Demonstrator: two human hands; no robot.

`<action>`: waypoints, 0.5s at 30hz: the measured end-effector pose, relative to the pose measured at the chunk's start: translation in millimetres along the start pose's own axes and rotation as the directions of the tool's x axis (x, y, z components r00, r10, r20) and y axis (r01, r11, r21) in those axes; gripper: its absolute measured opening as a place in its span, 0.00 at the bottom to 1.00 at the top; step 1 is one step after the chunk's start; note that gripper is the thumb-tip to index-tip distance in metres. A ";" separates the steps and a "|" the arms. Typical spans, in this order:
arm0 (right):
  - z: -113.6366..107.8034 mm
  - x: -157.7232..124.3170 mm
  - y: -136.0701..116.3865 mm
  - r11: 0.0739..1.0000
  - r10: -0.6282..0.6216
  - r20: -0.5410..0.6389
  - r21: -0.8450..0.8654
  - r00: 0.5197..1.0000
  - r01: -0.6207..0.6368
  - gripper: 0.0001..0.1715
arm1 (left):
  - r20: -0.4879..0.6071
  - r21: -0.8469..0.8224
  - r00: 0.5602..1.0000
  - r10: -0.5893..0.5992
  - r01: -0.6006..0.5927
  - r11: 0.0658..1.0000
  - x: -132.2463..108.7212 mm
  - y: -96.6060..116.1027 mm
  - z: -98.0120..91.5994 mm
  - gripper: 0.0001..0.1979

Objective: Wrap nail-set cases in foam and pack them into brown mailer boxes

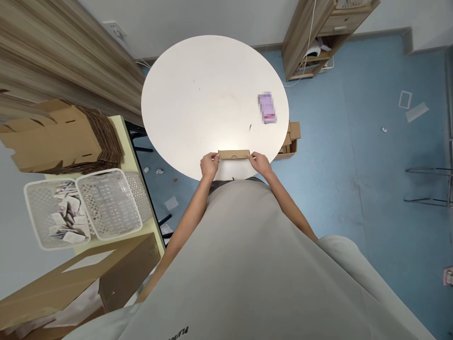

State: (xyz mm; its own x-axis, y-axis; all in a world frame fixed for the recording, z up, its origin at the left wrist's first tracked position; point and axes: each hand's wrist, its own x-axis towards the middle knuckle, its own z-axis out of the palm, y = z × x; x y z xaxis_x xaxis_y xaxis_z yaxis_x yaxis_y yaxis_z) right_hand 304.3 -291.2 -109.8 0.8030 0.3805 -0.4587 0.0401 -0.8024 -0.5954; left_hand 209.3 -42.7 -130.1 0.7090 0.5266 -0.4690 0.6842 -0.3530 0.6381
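Note:
A small brown cardboard box [234, 154] is at the near edge of the round white table [212, 94], its long side facing me. My left hand [210, 165] pinches its left end between thumb and fingers. On the opposite end, my right hand [260, 164] grips the right corner the same way. A half-round thumb notch shows on the box's near side. What the box contains, if anything, is hidden. Farther back on the right of the table lies a purple item [267, 107], blurred by pixels.
Left of me, a side table [132, 151] carries stacked flat cardboard [60, 137] and white plastic baskets [109, 203], one with small packets. A large carton [123, 269] stands nearer. An open cardboard box [290, 141] sits beyond the table's right edge, near a wooden cabinet [300, 38].

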 end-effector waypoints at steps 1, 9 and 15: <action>2.3 2.3 3.8 0.997 0.016 -0.009 0.074 1.000 -0.015 0.18 | 0.012 -0.004 1.000 -0.003 0.003 1.000 1.0 0.1 -0.6 0.14; 13.2 20.7 19.6 0.845 0.221 0.118 0.473 0.968 -0.251 0.13 | 0.131 -0.162 0.980 -0.147 0.167 0.972 21.9 -7.0 -4.5 0.16; 5.3 22.6 8.8 0.806 0.257 0.190 0.499 0.947 -0.319 0.19 | 0.152 -0.264 0.970 -0.191 0.226 0.938 26.6 -9.6 -3.6 0.19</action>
State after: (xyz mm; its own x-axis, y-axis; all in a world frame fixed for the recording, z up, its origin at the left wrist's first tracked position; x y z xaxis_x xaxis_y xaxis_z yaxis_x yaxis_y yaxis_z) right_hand 319.7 -287.2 -128.9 0.6579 0.2414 -0.7134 -0.5204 -0.5390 -0.6623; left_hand 221.0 -22.5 -146.6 0.5830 0.4602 -0.6696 0.7569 -0.0079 0.6535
